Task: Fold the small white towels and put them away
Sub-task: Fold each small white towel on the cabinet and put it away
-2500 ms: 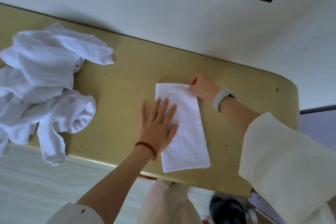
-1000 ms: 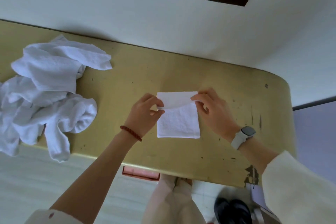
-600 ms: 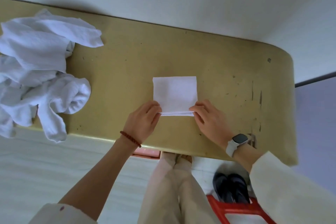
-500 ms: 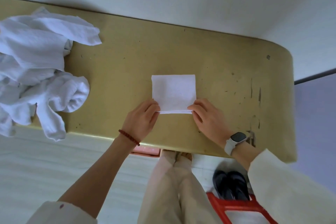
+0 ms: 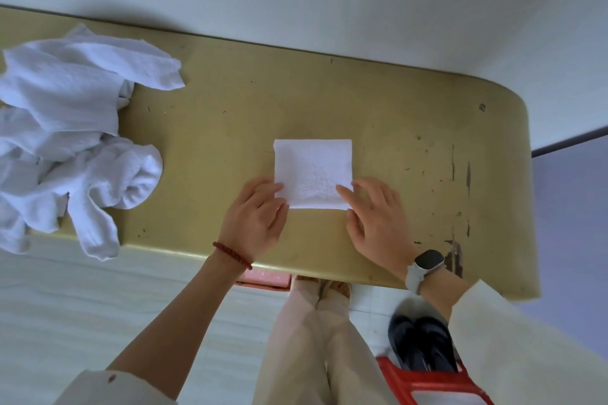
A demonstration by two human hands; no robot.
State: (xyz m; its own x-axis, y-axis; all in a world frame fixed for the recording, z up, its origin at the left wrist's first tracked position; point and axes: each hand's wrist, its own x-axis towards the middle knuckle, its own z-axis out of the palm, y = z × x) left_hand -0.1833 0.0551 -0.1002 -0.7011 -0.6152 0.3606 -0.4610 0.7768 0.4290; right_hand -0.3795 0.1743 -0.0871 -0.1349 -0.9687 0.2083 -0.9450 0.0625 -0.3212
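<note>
A small white towel (image 5: pixel 312 171), folded into a square, lies flat near the middle of the yellow table (image 5: pixel 411 141). My left hand (image 5: pixel 256 217) rests at the towel's near left corner, fingers relaxed and touching its edge. My right hand (image 5: pixel 375 217) lies at the near right corner with straight fingers touching the towel. Neither hand pinches the cloth. A heap of unfolded white towels (image 5: pixel 69 138) sits at the table's left end, one piece hanging over the front edge.
A white wall runs along the table's far side. Below the front edge I see my legs, a pink object (image 5: pixel 266 279) under the table, and dark shoes (image 5: pixel 421 345) by a red stool (image 5: pixel 427 385).
The long towel was folded in half toward me into a square. Both hands, which pinched the near corners half a second ago, have let go and now lie flat at those corners.
</note>
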